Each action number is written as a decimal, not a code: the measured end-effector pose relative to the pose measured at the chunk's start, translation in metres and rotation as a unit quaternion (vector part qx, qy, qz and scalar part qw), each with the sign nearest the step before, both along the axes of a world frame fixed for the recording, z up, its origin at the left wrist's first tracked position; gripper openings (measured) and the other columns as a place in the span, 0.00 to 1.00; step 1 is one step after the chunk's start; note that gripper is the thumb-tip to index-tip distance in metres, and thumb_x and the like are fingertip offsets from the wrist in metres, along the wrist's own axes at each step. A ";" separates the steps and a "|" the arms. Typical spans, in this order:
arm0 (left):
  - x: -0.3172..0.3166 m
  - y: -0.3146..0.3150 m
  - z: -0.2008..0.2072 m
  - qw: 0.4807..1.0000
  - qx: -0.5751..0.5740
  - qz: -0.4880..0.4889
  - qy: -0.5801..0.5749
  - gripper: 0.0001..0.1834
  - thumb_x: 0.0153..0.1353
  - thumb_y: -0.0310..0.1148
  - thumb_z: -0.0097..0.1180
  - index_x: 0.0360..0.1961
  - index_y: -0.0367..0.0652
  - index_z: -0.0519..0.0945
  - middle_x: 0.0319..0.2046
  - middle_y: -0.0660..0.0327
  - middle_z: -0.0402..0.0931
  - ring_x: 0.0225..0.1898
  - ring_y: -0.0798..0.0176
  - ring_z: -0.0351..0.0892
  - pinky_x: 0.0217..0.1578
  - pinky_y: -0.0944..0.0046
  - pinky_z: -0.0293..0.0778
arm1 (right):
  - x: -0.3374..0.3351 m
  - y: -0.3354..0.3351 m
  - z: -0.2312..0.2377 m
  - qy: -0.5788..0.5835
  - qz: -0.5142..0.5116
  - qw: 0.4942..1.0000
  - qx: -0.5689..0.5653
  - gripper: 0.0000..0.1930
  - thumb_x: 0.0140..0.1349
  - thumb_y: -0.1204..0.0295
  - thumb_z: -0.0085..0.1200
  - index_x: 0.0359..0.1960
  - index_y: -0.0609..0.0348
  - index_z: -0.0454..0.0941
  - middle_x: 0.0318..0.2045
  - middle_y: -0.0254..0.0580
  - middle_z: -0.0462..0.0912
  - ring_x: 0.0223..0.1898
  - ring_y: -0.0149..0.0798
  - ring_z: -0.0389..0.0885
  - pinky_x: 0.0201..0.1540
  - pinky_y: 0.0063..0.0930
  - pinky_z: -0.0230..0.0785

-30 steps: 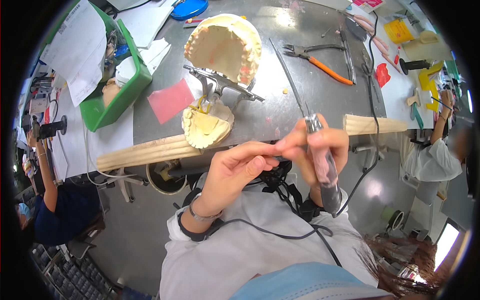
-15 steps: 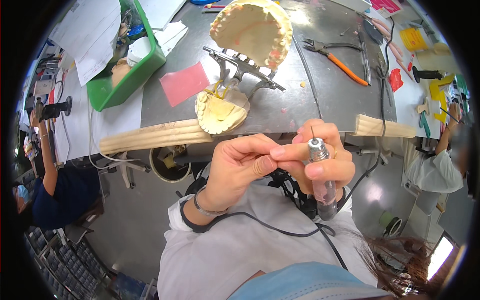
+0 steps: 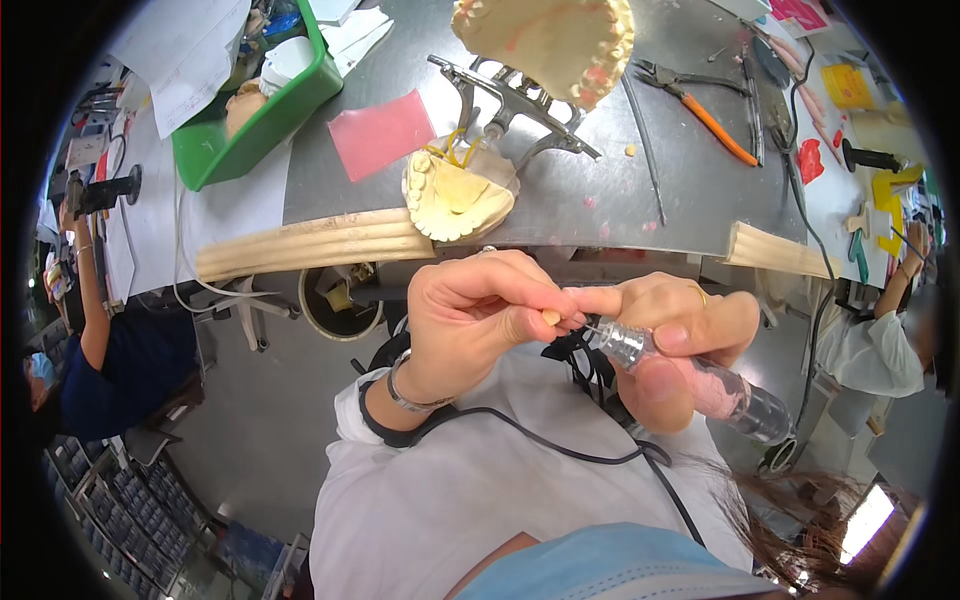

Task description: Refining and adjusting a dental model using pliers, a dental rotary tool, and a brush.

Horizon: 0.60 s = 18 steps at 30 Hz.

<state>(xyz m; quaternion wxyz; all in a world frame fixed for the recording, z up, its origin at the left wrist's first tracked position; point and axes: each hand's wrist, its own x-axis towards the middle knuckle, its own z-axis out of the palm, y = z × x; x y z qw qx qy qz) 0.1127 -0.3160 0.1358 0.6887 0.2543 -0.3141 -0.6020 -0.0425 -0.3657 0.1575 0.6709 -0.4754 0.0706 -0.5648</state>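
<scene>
between the tips of the left thumb and forefinger, a small cream tooth is pinched; its own long axis is too small to be made out. by the left hand, the nearer of the two, it is held directly, with the fingers curled. just to the right of the tooth, the thin bit of a drill is aimed at these fingertips; whether tooth and bit touch is not clearly shown. the drill is slanted, its metal nose directed up and to the left, its rear end down and to the right, so that its long axis is lined up roughly with the tooth. the drill is clasped by the right hand, with one finger stretched across to the left fingertips. from the right grip, the tooth is thus found leftward, beyond the nose. farther out, a plaster cast is set near the edge of the metal bench, joined by a metal frame to a larger cast. a pink sheet is laid to the left; a second small piece, a thin tool and orange-handled pliers are placed to the right.
</scene>
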 end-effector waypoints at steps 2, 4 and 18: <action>0.003 -0.002 0.000 1.000 -0.020 0.004 -0.020 0.07 0.57 0.22 0.62 0.35 0.30 0.82 0.31 0.51 0.80 0.33 0.62 0.82 0.35 0.68 0.80 | -0.008 -0.005 0.001 0.028 0.023 0.999 -0.029 0.13 0.52 0.86 0.59 0.38 0.66 0.72 0.20 0.41 0.73 0.22 0.33 0.71 0.49 0.62 0.73; 0.003 -0.002 0.001 0.998 -0.039 0.004 -0.042 0.06 0.57 0.22 0.62 0.35 0.29 0.82 0.30 0.51 0.80 0.32 0.62 0.82 0.34 0.68 0.79 | -0.009 -0.009 0.002 0.054 0.042 0.996 -0.057 0.13 0.51 0.87 0.58 0.38 0.65 0.71 0.20 0.41 0.73 0.21 0.34 0.71 0.49 0.62 0.73; 0.004 -0.001 0.002 0.998 -0.036 0.011 -0.052 0.06 0.55 0.22 0.64 0.33 0.28 0.82 0.27 0.52 0.80 0.31 0.62 0.82 0.32 0.68 0.78 | 0.000 -0.007 0.005 0.115 -0.050 0.983 -0.134 0.11 0.51 0.85 0.55 0.35 0.63 0.68 0.23 0.41 0.75 0.14 0.30 0.68 0.36 0.49 0.81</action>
